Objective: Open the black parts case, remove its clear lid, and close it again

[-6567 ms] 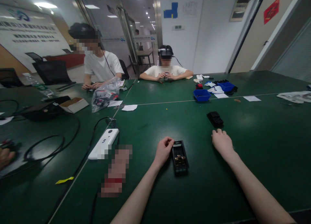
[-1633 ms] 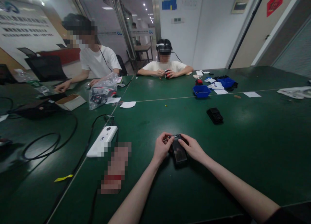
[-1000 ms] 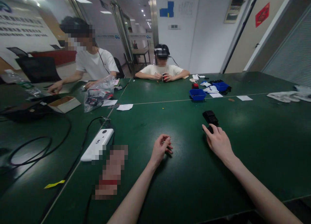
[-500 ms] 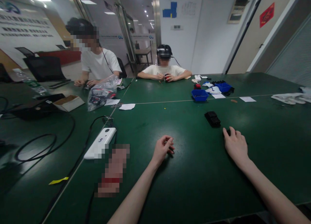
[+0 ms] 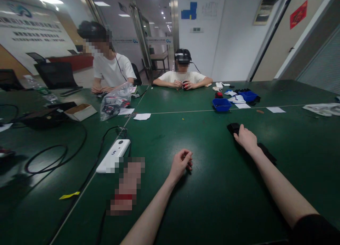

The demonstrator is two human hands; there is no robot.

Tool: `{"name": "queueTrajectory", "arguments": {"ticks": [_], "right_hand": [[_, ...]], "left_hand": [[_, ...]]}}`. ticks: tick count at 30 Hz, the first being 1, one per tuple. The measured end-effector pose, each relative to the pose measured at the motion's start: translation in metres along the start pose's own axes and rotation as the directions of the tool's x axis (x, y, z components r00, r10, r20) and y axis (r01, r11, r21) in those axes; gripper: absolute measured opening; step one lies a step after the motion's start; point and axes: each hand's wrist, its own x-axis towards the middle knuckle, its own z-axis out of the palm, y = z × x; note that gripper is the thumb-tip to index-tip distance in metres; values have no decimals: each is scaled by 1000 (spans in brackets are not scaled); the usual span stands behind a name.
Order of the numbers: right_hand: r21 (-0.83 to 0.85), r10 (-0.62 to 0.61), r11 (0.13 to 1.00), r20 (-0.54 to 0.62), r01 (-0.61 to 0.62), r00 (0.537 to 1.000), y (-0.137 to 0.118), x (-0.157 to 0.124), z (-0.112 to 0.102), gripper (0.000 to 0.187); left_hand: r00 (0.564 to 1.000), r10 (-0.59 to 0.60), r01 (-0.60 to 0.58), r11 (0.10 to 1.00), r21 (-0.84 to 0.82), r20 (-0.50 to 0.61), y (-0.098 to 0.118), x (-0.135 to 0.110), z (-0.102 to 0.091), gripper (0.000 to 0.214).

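My left hand [image 5: 182, 163] rests on the green table [image 5: 212, 202] in front of me, fingers curled into a loose pinch; what they hold, if anything, is too small to make out. My right hand [image 5: 246, 137] reaches forward and right, its fingers closed over the near end of a small black block [image 5: 233, 127]. A flat black case [image 5: 267, 152] lies on the table just right of my right wrist, apart from the hand.
A white power strip [image 5: 114, 159] with black cables lies at the left. Blue bins [image 5: 221, 104], papers and a plastic bag [image 5: 114, 104] sit further back. Two people work with their hands across the table.
My right hand took the flat black case from in front of me to the right, let go of it, then moved onto the black block. My left hand stayed put.
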Motion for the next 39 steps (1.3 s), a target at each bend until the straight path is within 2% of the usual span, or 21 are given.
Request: {"name": "queueTrajectory", "arguments": {"ticks": [3,8,10,12,13,14,16,18,20,23,25,27,28,29,31,32,33,34,36,37,39], "right_hand": [[13,8,1000,-56,-8,998,2,-1,-3,50],[122,33,992,-117,-18,993,2,-9,-17,57],[222,34,975,-108,-10,994,-4,-14,-23,57],[418,2,908,-41,15,999,-15,-24,-26,54],[553,-39,833,28,18,999,-22,-30,-26,51],[692,-102,722,112,-4,988,-30,-37,-25,49],[902,-274,400,289,-164,917,-48,-54,-21,48],[921,-381,147,389,-361,838,-65,-73,-15,45],[872,-497,8,428,-489,755,-79,-91,-9,40],[814,-629,-53,422,-578,653,-92,-113,-3,32],[809,-674,-21,423,-588,606,-96,-121,0,31],[836,-695,80,437,-543,571,-96,-120,1,32],[857,-691,150,447,-493,568,-95,-115,2,32],[878,-673,224,454,-424,584,-92,-109,2,32],[897,-591,377,425,-230,685,-82,-89,0,32],[883,-524,455,370,-115,767,-76,-78,0,32],[837,-456,547,281,17,844,-68,-66,-1,31],[746,-398,651,173,144,901,-60,-54,-1,30],[492,-296,832,-2,258,955,-44,-34,2,36],[361,-260,894,-62,264,964,-36,-27,5,41],[140,-210,964,-129,228,969,-25,-19,12,52]], "left_hand": [[1000,1,-1,1000,9,3,-1,1,0,29],[1000,7,-7,1000,18,6,-2,1,0,28],[1000,8,-8,1000,22,9,-2,1,0,28],[1000,10,-10,1000,19,10,-1,1,-1,28],[1000,11,-11,1000,11,6,-1,1,-1,29],[1000,11,-11,1000,-2,-4,-1,1,-1,29],[999,8,-9,999,-36,-37,-2,2,-1,33],[998,3,-8,997,-71,-69,-3,3,-1,39],[996,6,-13,996,-92,-84,-5,4,-2,42],[992,49,-54,998,-39,-120,-7,6,-4,35],[983,89,-85,996,29,-164,-7,6,-5,27],[977,109,-98,993,65,-184,-7,6,-5,23],[979,107,-97,993,66,-175,-7,5,-4,22],[982,101,-92,994,63,-157,-7,5,-4,23],[990,79,-73,996,60,-115,-7,4,-3,24],[993,67,-61,996,61,-97,-7,4,-3,25],[995,55,-49,997,62,-85,-7,3,-2,26],[996,45,-40,997,65,-78,-7,3,-2,26],[997,33,-28,997,70,-71,-6,3,-2,27],[997,28,-23,997,73,-68,-6,3,-3,27],[998,20,-15,997,80,-66,-5,2,-3,27]]}}
